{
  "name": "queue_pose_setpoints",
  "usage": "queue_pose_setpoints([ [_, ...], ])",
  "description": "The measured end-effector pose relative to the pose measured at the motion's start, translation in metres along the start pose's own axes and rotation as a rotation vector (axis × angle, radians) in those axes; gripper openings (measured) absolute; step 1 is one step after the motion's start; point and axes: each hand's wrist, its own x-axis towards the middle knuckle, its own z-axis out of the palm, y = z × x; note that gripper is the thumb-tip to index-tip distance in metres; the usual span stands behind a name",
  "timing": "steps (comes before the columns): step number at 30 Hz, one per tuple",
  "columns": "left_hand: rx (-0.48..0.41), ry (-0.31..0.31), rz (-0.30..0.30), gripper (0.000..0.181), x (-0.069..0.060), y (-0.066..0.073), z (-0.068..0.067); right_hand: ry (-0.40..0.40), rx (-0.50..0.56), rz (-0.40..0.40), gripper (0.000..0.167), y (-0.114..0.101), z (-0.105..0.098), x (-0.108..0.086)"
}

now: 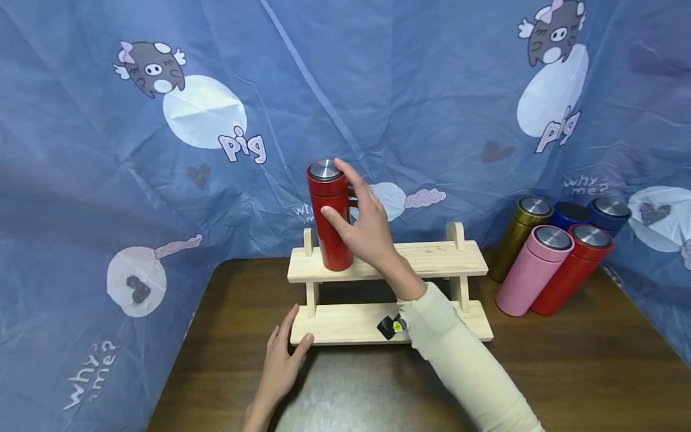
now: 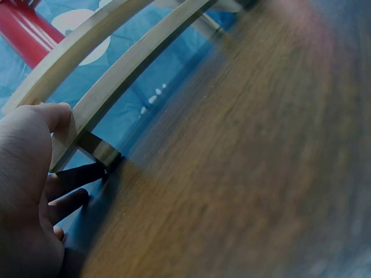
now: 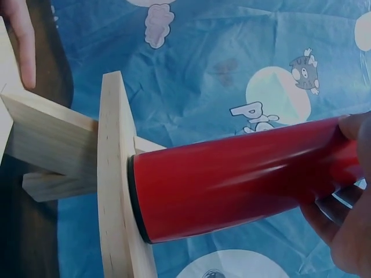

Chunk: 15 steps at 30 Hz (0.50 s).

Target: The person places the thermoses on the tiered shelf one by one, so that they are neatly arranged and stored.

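Observation:
A red thermos flask [image 1: 333, 225] with a steel-topped lid stands near the left end of the upper tier of a two-tier wooden shelf [image 1: 415, 259]. My right hand [image 1: 369, 231] grips it around its upper part, thumb on the front and fingers at the lid and far side. In the right wrist view the base of the flask [image 3: 232, 179] meets the upper board. At the lower tier's left end, my left hand [image 1: 282, 363] holds the board, thumb at the front edge and fingers round the side. The left wrist view shows that thumb against the wood [image 2: 110, 87].
To the right of the shelf, several more flasks cluster on the brown table [image 1: 610, 360]: pink [image 1: 531, 273], red [image 1: 569, 273], gold [image 1: 513, 243] and blue ones behind. A blue patterned cloth [image 1: 335, 90] hangs behind the table. A small black item [image 1: 386, 327] shows by the right sleeve.

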Motion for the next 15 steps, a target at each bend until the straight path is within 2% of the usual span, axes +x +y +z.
queue_pose_setpoints([
  [4, -0.004, -0.003, -0.015, 0.070, -0.0007, -0.0005, -0.0005, -0.015, -0.022, 0.000, 0.081, -0.0003, 0.0009, -0.0001],
  [15, -0.001, 0.001, -0.007, 0.070, -0.0001, 0.0017, -0.0014, -0.044, -0.018, 0.007, 0.089, -0.0029, -0.0037, -0.0023],
])
